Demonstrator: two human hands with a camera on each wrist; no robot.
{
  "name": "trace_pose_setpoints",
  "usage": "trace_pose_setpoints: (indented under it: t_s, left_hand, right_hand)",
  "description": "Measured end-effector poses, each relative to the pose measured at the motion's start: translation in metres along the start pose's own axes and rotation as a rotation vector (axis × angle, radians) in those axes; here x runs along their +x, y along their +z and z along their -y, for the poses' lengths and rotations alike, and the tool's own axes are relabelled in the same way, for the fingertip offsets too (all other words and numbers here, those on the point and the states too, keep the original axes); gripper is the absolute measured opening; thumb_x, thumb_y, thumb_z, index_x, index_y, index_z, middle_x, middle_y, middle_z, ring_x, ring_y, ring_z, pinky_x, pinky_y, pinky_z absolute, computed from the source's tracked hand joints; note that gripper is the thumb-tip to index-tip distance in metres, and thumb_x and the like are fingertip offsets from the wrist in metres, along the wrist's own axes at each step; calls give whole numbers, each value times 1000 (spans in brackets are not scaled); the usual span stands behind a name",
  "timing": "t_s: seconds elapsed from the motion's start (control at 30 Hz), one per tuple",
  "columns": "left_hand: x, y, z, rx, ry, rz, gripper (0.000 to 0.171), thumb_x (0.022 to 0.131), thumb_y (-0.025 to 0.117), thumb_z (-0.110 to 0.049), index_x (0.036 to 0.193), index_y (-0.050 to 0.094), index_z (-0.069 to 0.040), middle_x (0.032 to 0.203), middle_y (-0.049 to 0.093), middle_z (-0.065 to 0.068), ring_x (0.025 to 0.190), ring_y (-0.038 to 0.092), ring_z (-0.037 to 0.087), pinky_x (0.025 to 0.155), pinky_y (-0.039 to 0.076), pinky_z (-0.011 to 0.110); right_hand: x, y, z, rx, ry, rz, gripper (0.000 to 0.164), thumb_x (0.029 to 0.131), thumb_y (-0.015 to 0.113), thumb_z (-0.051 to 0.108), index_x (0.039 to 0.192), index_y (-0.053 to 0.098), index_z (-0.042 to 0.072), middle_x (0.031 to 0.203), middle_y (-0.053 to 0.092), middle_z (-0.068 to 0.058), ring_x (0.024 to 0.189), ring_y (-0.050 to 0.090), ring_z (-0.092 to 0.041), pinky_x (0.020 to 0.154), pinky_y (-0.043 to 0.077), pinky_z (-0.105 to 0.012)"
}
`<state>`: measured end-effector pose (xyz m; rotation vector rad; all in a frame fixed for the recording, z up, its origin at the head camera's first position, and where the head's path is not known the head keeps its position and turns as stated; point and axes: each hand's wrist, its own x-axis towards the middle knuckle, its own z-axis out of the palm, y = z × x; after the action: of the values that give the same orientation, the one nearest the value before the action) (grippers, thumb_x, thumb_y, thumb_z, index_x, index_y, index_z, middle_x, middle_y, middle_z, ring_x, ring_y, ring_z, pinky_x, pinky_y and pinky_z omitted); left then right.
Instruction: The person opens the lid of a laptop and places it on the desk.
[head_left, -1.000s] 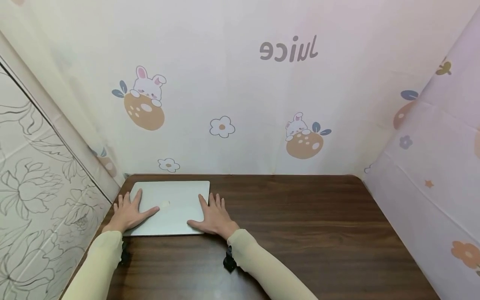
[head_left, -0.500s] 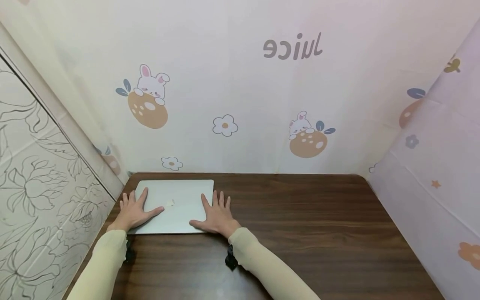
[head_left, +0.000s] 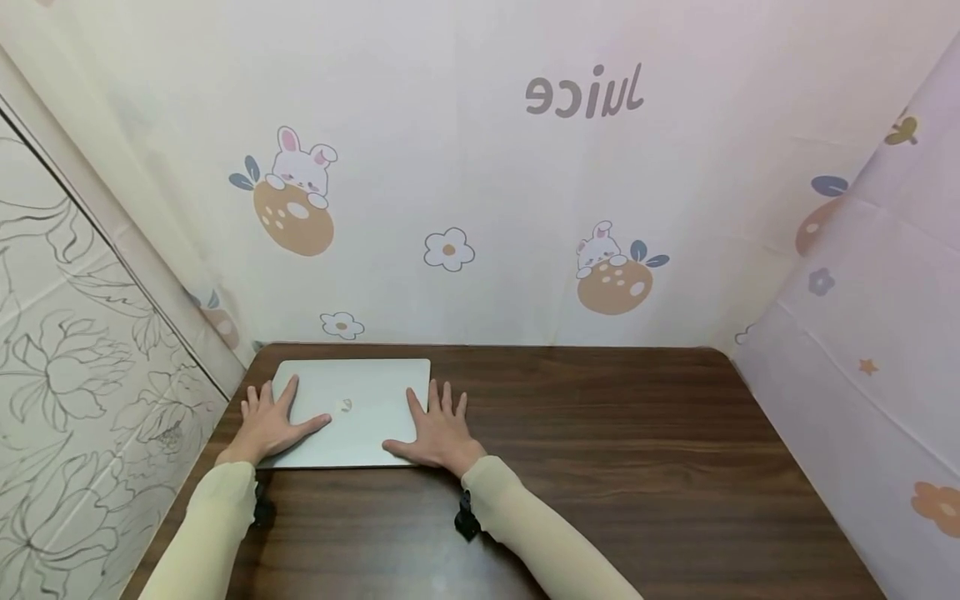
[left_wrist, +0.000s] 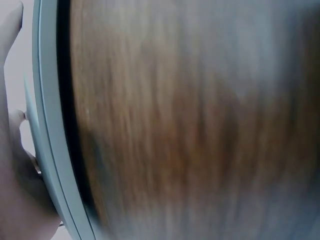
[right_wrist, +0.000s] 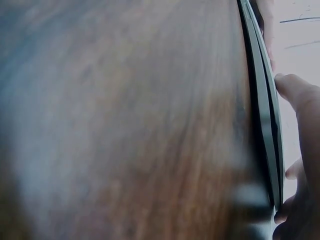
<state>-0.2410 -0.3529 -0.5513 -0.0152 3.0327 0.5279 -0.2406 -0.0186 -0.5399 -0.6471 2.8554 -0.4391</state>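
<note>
The left hand (head_left: 267, 427) of a person in pale yellow sleeves (head_left: 206, 517) rests at 9 o'clock on a closed silver laptop (head_left: 358, 419), its fingers and thumb spread wide, in the head view. The right hand (head_left: 438, 435), splayed just as wide, sits at 3 o'clock; both thumbs lie inward over the lid, and the outer fingers of each hand reach past the sides. The laptop lies flat toward 10 o'clock on the dark wood-grain tabletop (head_left: 622, 450), near its far edge. A pale curtain (head_left: 517, 183) printed with rabbits, flowers and a mirrored "Juice" hangs beyond at 12 o'clock.

In the left wrist view, the laptop's edge runs along 9 o'clock, the left hand beside it toward 8, with blurred wood grain filling the rest.

In the right wrist view, the laptop's edge, a dark seam along it, stands at 3 o'clock, with the right hand against its lid toward 4.
</note>
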Motion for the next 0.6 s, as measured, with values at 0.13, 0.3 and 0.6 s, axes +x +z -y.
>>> trace_pose_setpoints:
  t_s: [0.13, 0.3, 0.6]
  left_hand:
    - [-3, 1, -5, -6, -9, 13, 119, 85, 61, -77, 163, 15, 0, 158, 4, 48, 143, -8, 74, 112, 0, 82]
    - [-5, 3, -11, -5, -7, 17, 119, 85, 61, -76, 163, 15, 1, 158, 4, 48, 142, -8, 74, 112, 0, 83]
    - [-8, 6, -22, -23, 8, 26, 118, 86, 61, -75, 164, 14, 0, 158, 3, 47, 143, -8, 73, 112, 0, 82]
  right_hand:
    - [-4, -1, -2, -4, 2, 1, 103, 87, 44, 87, 167, 17, 28, 172, 9, -23, 158, 4, -47, 121, 8, -73]
    - [-7, -1, -9, 12, 0, 0, 103, 87, 44, 86, 167, 17, 27, 172, 8, -22, 158, 3, -48, 121, 6, -73]
    - [-11, -3, -21, 13, -5, 1, 102, 87, 42, 87, 167, 17, 28, 172, 8, -22, 157, 1, -50, 121, 5, -74]
